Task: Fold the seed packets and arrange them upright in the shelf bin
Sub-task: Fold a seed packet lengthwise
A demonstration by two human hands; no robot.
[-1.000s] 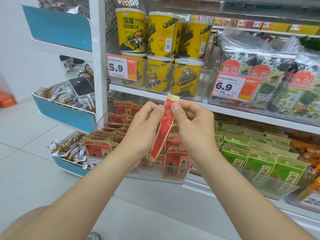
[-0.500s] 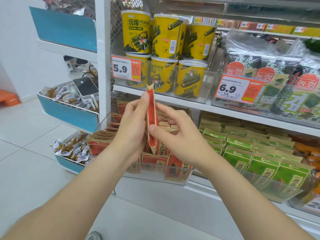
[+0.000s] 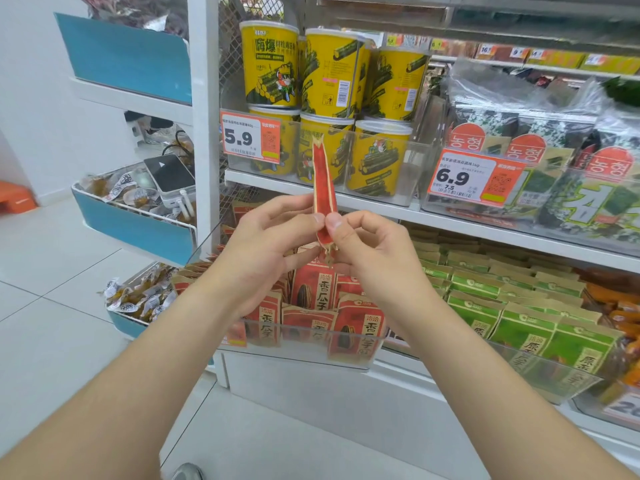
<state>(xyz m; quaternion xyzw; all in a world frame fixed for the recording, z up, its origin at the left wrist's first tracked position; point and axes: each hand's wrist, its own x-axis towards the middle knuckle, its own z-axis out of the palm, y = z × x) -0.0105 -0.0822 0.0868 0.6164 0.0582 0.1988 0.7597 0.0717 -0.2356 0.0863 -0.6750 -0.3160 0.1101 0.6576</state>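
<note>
Both pinches have slid lower: left hand [image 3: 266, 244] and right hand [image 3: 367, 247] grip the upright seed packet [image 3: 323, 188] between them, above the bin [image 3: 298, 356]. Such a low hold may let it flop or slip.

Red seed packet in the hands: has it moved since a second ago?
Yes. The red seed packet has risen: its top, earlier at the shelf edge, now reaches the level of the 5.9 price tag, and it stands nearly upright.
</note>
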